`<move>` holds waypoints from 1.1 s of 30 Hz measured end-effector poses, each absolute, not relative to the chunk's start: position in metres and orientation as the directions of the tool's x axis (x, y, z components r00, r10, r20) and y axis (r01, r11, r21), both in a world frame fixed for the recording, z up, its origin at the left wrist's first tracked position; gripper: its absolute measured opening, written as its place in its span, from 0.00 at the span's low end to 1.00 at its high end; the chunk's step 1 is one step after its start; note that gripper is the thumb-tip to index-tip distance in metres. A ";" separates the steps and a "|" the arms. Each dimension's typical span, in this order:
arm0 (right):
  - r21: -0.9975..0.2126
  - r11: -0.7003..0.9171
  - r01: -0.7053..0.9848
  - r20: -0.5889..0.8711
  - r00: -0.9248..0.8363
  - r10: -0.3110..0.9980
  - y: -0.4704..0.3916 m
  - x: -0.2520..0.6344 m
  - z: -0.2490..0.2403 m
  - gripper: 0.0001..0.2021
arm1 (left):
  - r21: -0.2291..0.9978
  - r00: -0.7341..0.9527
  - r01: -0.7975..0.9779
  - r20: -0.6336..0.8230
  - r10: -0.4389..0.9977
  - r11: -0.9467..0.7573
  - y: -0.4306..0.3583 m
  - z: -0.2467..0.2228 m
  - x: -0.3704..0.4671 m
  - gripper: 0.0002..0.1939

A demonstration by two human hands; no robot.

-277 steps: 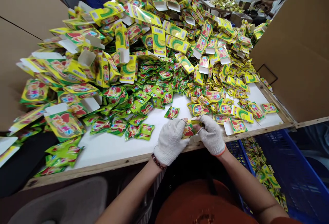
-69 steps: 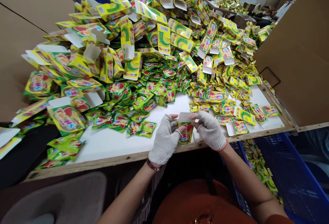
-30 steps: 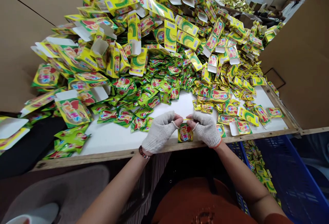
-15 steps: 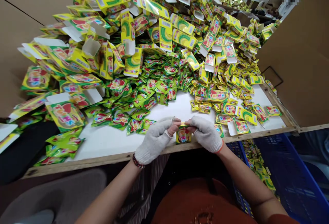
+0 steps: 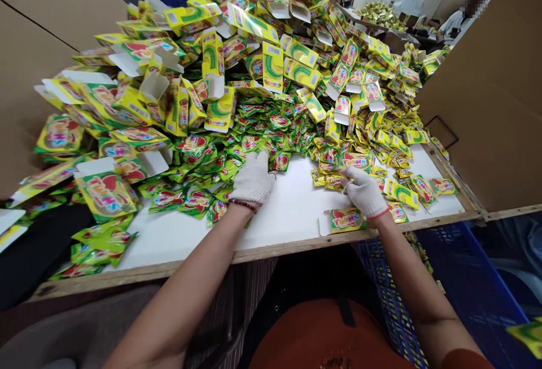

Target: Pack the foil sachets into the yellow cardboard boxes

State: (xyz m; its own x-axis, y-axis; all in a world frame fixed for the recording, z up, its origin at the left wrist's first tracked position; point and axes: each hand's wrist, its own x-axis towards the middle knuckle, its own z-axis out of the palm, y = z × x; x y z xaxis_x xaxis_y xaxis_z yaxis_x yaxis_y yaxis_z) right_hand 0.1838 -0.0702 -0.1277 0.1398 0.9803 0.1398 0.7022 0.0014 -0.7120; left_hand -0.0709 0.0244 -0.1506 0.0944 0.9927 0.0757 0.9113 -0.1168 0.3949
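Observation:
My left hand (image 5: 253, 178), in a white glove with bare fingertips, reaches into the green sachets (image 5: 203, 157) at the middle of the white tabletop (image 5: 288, 205). Its fingertips are hidden among them. My right hand (image 5: 365, 191), gloved too, is at the small yellow sachets (image 5: 334, 181), thumb and fingers bent close together; whether a sachet is between them is too small to tell. Below and left of it, a small box (image 5: 347, 219) with a white flap open on its left lies near the wooden front edge.
Yellow-green boxes (image 5: 273, 66) are heaped across the back and left. Cardboard panels (image 5: 486, 92) stand at both sides. A blue crate (image 5: 470, 278) sits below the table at right. A person (image 5: 459, 18) is in the far background.
My hands have parted from the box they held near the front edge. The left moved forward to the green sachets, the right to the yellow ones. A green packet has appeared at the far lower right.

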 end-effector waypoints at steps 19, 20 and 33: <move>-0.729 0.090 0.678 0.191 0.076 0.979 -0.078 0.172 -0.149 0.12 | 0.651 0.221 0.719 0.116 0.968 -0.242 -0.007 -0.151 -0.093 0.08; -0.766 0.108 0.633 0.175 0.044 0.984 -0.082 0.169 -0.146 0.12 | 0.761 0.177 0.618 0.110 0.978 -0.197 -0.012 -0.150 -0.094 0.11; -0.961 0.024 0.277 -0.062 -0.295 0.953 -0.090 0.133 -0.141 0.18 | 0.951 0.388 -0.166 -0.179 0.904 0.260 -0.073 -0.162 -0.061 0.27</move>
State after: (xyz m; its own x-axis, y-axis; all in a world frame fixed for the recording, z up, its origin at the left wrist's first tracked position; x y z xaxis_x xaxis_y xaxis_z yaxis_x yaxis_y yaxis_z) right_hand 0.1331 -0.0896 -0.1415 -0.2955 0.9534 -0.0618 0.2768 0.0235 -0.9606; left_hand -0.0613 -0.0730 -0.1616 0.3877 0.9043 -0.1790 -0.1661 0.2595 0.9513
